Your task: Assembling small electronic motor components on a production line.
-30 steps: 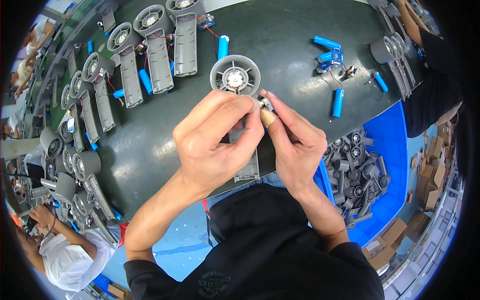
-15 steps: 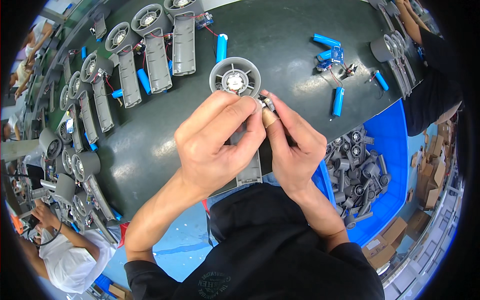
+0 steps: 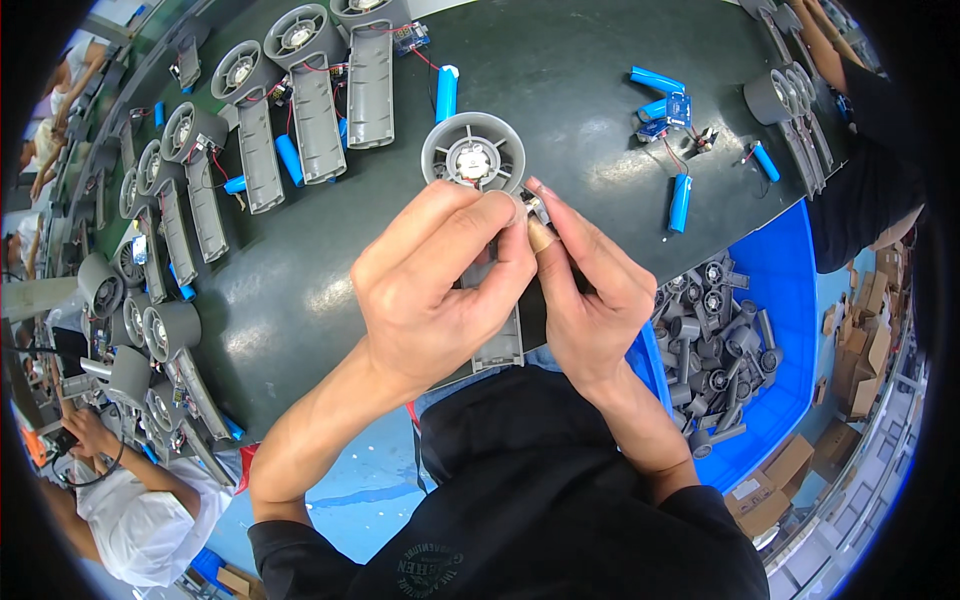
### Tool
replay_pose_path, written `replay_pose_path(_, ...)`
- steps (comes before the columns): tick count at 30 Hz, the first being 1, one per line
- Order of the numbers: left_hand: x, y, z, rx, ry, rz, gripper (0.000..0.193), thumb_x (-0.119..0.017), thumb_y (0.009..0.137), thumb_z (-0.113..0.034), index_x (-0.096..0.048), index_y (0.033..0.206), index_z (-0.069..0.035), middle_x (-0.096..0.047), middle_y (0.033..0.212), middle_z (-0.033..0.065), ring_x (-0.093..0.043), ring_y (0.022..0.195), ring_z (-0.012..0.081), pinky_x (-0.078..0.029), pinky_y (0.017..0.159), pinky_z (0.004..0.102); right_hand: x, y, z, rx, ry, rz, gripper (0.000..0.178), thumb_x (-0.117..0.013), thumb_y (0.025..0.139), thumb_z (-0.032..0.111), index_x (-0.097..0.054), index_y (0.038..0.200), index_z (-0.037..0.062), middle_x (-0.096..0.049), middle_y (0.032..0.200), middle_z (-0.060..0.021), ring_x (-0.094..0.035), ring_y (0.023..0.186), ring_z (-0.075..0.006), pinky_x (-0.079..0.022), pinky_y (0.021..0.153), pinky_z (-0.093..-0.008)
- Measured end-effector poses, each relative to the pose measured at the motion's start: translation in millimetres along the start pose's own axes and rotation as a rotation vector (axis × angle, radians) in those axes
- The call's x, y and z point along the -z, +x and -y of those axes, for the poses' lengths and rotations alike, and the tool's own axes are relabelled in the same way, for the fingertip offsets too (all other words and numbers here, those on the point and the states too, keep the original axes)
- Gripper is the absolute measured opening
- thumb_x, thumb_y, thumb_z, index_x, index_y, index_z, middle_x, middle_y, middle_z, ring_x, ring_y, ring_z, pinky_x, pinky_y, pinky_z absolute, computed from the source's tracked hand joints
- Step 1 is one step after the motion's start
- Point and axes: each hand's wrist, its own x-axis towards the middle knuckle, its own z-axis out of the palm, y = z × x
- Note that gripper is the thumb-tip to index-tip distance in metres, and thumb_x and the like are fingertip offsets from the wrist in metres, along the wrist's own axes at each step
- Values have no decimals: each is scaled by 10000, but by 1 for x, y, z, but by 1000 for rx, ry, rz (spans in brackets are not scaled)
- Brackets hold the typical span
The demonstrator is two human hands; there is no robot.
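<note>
A grey fan housing (image 3: 473, 160) with a white hub lies on the dark green table in front of me. Its long grey handle shell (image 3: 498, 345) runs toward me, mostly hidden under my hands. My right hand (image 3: 597, 290) pinches a small dark-and-silver part (image 3: 537, 208) beside the housing's near rim; its kind is too small to tell. Pressed up against that part are the closed thumb and forefinger of my left hand (image 3: 435, 270); whatever they grip is hidden. A blue cylindrical battery cell (image 3: 447, 93) lies just beyond the housing, wired to a small circuit board (image 3: 411, 38).
More grey fan housings (image 3: 240, 72) with boards and blue cells line the table's left side. Loose blue cells and boards (image 3: 678, 108) lie far right. A blue bin (image 3: 790, 330) of grey housings stands right, near cardboard boxes (image 3: 770, 480). Other people work at both sides.
My hands stay pinched together at the same place beside the housing, with only a very slight shift. At the left, a co-worker's hands have moved a little.
</note>
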Motion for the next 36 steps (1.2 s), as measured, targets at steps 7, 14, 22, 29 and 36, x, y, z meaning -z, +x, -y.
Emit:
replay_pose_path(7,0,0,0,5,-17,-2,173,-728,746,118,-683,901,55,-667,798,84,-588,596,98,-462,508,223,0,-1,1,-57,29,-5,364,-708,819,-101,-702,1174,-23,-725,1117,-193,-728,1010,-268,-575,857,-312)
replay_pose_path(14,0,0,1,-2,-14,-5,172,-730,751,116,-682,904,54,-667,804,82,-585,594,96,-459,508,223,0,0,-1,-16,24,-2,366,-708,819,-98,-699,1178,-26,-725,1116,-191,-728,1013,-270,-574,860,-313)
replay_pose_path(22,1,-2,3,-32,26,19,168,-725,761,118,-687,911,51,-667,825,78,-585,612,99,-463,519,228,2,2,-5,83,-25,30,347,-712,800,-99,-696,1143,-52,-721,1094,-204,-727,950,-311,-573,818,-343)
replay_pose_path(29,0,-3,3,-49,50,35,169,-718,769,116,-690,924,54,-670,837,82,-592,625,104,-473,534,230,2,3,-6,135,-52,22,329,-716,790,-100,-694,1117,-67,-720,1072,-207,-724,922,-322,-574,802,-348)
replay_pose_path(36,1,-3,4,-51,39,17,211,-749,716,89,-690,903,12,-622,816,78,-595,606,183,-479,518,290,3,5,-8,222,-103,24,325,-730,769,-97,-697,1091,-73,-722,1059,-200,-722,914,-327,-580,778,-357)
